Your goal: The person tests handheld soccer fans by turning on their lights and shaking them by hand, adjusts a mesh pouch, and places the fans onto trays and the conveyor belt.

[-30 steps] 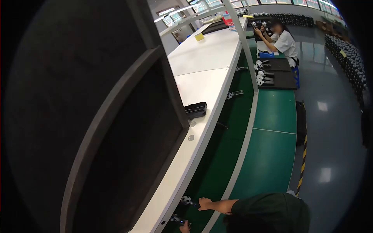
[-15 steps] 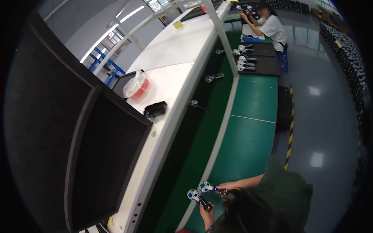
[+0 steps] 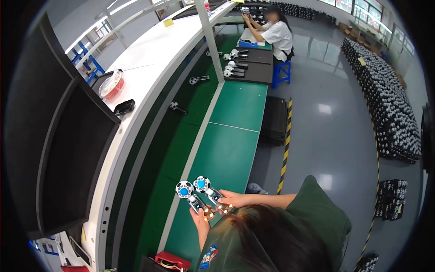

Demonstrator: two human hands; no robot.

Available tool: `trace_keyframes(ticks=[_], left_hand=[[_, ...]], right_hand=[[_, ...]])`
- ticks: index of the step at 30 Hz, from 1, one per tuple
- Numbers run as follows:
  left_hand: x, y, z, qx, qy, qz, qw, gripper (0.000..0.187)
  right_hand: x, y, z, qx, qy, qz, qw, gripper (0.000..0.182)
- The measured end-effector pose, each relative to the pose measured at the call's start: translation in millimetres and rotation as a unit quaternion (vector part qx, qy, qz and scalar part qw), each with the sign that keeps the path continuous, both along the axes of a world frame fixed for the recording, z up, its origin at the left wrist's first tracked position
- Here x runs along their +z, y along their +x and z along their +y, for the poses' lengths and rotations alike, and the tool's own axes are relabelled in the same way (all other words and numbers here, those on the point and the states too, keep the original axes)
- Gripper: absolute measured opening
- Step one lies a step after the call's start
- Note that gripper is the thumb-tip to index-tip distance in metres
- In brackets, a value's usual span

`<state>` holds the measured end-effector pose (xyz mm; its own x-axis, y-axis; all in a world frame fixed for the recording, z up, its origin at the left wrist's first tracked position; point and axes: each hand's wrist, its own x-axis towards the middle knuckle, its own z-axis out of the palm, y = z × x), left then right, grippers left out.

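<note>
Above the green bench (image 3: pixel 231 145), my left hand (image 3: pixel 200 223) is clasping one ball-topped device (image 3: pixel 195 201), my right hand (image 3: pixel 230 198) a second device (image 3: pixel 212 194); a red case (image 3: pixel 173 261) is sitting near the bench, a white post (image 3: pixel 209 45) is rising at its edge, dark trays (image 3: pixel 259 71) are lying farther along, grey floor (image 3: pixel 312 140) is running alongside

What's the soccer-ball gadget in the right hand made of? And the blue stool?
The soccer-ball gadget in the right hand looks like smooth, hard plastic with crisp patches; its shiny handle might be plastic or metal. The blue stool has one even colour: maybe plastic, maybe painted metal, too far to tell.
</note>
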<state>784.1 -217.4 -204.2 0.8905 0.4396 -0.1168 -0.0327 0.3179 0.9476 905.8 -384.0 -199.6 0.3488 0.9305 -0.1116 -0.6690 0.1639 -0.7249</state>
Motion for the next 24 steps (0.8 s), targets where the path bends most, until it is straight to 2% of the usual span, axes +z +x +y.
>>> trace_keyframes(ticks=[3,9,13,15,18,19,20,22,23,24], left_hand=[[6.9,-6.8,-14.9,-0.019,-0.008,-0.024,1.000,0.031],[16.9,-21.1,-39.5,0.012,-0.008,-0.036,0.999,0.038],[20.9,-32.4,-53.3,0.102,-0.031,-0.073,0.992,0.038],[29.8,-38.4,-55.9,0.118,-0.047,-0.062,0.990,0.038],[22.1,-46.9,-55.7,0.131,-0.104,-0.057,0.984,0.044],[15.8,-51.8,-57.6,0.164,-0.070,-0.038,0.983,0.045],[25.1,-53.8,-59.3,0.143,-0.091,-0.058,0.984,0.051],[30.6,-56.3,-62.3,0.159,-0.044,-0.045,0.985,0.049],[44.6,-57.7,-69.6,0.161,-0.089,-0.057,0.981,0.046],[50.1,-58.9,-68.9,0.155,-0.051,-0.055,0.985,0.045]], right_hand=[[1.5,-9.2,-14.4,-0.012,-0.009,-0.066,0.998,0.029],[6.7,-15.4,-31.7,0.021,-0.024,-0.094,0.995,0.032],[15.2,-20.5,-34.1,-0.020,-0.022,-0.152,0.988,0.034],[31.9,-18.7,-34.8,-0.018,0.001,-0.132,0.991,0.033],[26.0,-17.4,-34.7,0.010,0.001,-0.130,0.991,0.031],[7.8,-20.2,-31.3,0.004,0.025,-0.173,0.985,0.033],[28.2,-22.1,-29.0,0.003,0.007,-0.215,0.977,0.036],[49.4,-27.4,-19.2,0.019,0.029,-0.138,0.990,0.037],[45.1,-27.3,-17.4,0.028,0.012,-0.143,0.989,0.036],[49.1,-27.4,-15.5,0.039,0.021,-0.148,0.988,0.035]])
